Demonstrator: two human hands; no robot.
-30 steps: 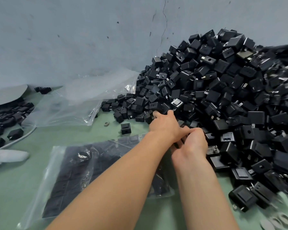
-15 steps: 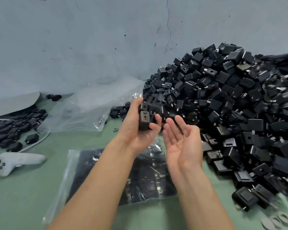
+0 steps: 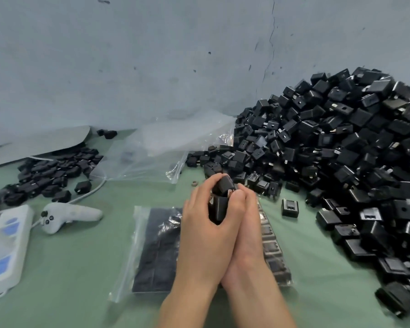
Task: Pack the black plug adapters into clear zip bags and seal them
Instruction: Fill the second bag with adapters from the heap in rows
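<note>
My left hand point(image 3: 204, 235) and my right hand point(image 3: 246, 228) are pressed together, palms facing, cupped around a small bunch of black plug adapters point(image 3: 220, 197) above the green table. Under my wrists lies a clear zip bag point(image 3: 156, 247) filled with flat rows of adapters. A big heap of loose black adapters point(image 3: 329, 150) rises at the right against the wall. One single adapter point(image 3: 289, 207) lies apart, just right of my hands.
Empty clear bags point(image 3: 156, 155) lie crumpled at the back centre. A smaller pile of adapters point(image 3: 52, 171) sits at the left. A white handheld device point(image 3: 69, 215) with a cord and a white and blue scale point(image 3: 3, 247) stand at the left edge.
I picked a handful of adapters from the heap with my left hand, drew back, and now both hands have closed together around them over the filled bag.
</note>
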